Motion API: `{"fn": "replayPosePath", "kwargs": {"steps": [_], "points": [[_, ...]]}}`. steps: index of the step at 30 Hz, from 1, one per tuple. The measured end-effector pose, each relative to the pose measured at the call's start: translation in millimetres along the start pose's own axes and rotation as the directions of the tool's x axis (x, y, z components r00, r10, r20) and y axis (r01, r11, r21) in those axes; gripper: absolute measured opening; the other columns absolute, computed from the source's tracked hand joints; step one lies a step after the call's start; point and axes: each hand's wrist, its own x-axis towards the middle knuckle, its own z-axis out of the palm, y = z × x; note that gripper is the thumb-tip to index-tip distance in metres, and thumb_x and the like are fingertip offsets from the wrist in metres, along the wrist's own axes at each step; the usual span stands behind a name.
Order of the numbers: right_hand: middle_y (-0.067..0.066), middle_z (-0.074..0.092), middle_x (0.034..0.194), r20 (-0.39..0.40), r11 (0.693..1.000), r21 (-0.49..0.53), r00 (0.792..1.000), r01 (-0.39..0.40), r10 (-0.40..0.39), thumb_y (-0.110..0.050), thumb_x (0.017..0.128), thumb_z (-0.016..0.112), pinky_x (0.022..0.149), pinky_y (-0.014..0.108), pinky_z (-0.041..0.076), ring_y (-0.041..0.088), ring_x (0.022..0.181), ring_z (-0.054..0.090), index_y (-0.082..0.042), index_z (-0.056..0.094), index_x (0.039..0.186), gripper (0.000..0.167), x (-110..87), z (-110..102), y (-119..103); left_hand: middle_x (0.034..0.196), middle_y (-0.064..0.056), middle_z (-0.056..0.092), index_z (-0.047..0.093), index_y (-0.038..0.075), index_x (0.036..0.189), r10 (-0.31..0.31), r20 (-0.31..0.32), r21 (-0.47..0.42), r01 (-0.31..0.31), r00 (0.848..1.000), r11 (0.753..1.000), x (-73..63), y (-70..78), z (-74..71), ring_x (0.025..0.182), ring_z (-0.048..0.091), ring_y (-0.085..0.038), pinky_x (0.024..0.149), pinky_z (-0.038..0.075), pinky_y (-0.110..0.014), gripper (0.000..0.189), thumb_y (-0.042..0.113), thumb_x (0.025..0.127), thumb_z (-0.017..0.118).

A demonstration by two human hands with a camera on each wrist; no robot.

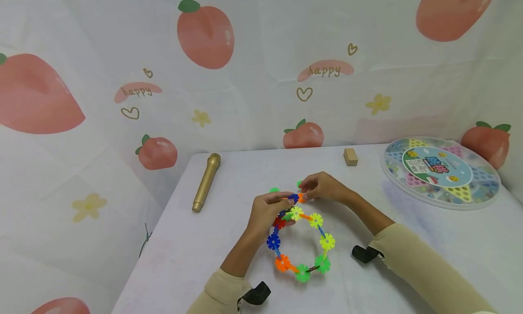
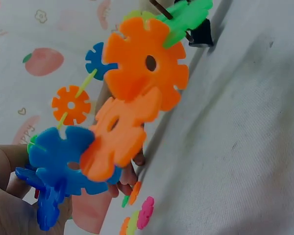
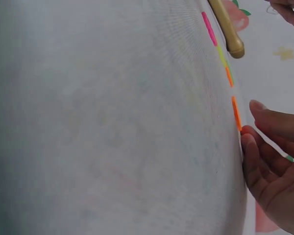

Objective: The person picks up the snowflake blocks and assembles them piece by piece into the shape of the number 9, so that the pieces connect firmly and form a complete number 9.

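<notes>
Here, lying on the bench [image 1: 163,277] at left of the frame, a gold microphone [image 1: 206,182]. Around centre, a looped chain [image 1: 327,241] of notched blue, orange, green and yellow discs, upper left partly hidden behind left hand [image 1: 263,214], fingers pinching dark-blue discs. Then right hand [image 1: 327,187], fingers parted beside a loose orange disc [image 3: 236,113]. Farther right, a wooden block [image 1: 350,157], then a labelled, star-patterned round case [image 1: 443,203].

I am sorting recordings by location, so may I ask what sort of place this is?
Probably an indoor tabletop play area, perhaps staged for recording: a white-covered table, a peach-printed backdrop behind it, and linked flower-shaped pieces being handled.
</notes>
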Motion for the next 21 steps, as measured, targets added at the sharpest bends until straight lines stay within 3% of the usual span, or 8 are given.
{"fn": "replayPosePath", "kwargs": {"steps": [10, 17, 21], "points": [[0.008, 0.072, 0.099, 0.013, 0.996, -0.093, 1.0, -0.01, 0.011, -0.004, 0.089, 0.08, 0.078, 0.028, 0.06, 0.021, 0.086, 0.063, -0.001, 0.079, 0.115, 0.026, 4.7, 6.0, -6.3, 0.102, -0.01, 0.077, 0.077, -0.002, 0.121, 0.007, 0.015, -0.008, -0.007, 1.0, 1.0, -0.7, -1.2, 1.2, 0.088, 0.076, -0.016, 0.068, 0.066, -0.037, 0.027, 0.009, 0.097, 0.074], [0.005, 0.072, 0.092, 0.025, 0.986, -0.153, 0.998, -0.06, 0.064, -0.005, 0.088, 0.083, 0.077, 0.026, 0.058, 0.019, 0.084, 0.062, -0.003, 0.08, 0.109, 0.021, 7.5, 7.8, -9.0, 0.106, -0.013, 0.077, 0.077, -0.001, 0.121, 0.004, 0.031, -0.009, -0.004, 1.0, 1.0, -0.2, -3.2, 1.6, 0.091, 0.076, -0.017, 0.069, 0.066, -0.037, 0.026, 0.01, 0.098, 0.074], [0.004, 0.071, 0.09, 0.028, 0.984, -0.17, 0.998, -0.045, 0.05, -0.005, 0.088, 0.083, 0.077, 0.027, 0.058, 0.018, 0.082, 0.062, -0.004, 0.079, 0.105, 0.017, 7.6, 7.4, -8.8, 0.105, -0.012, 0.077, 0.078, 0.0, 0.12, 0.005, 0.025, -0.008, -0.005, 1.0, 1.0, 0.3, -3.4, 2.0, 0.09, 0.076, -0.016, 0.069, 0.066, -0.037, 0.025, 0.01, 0.098, 0.074]]}}
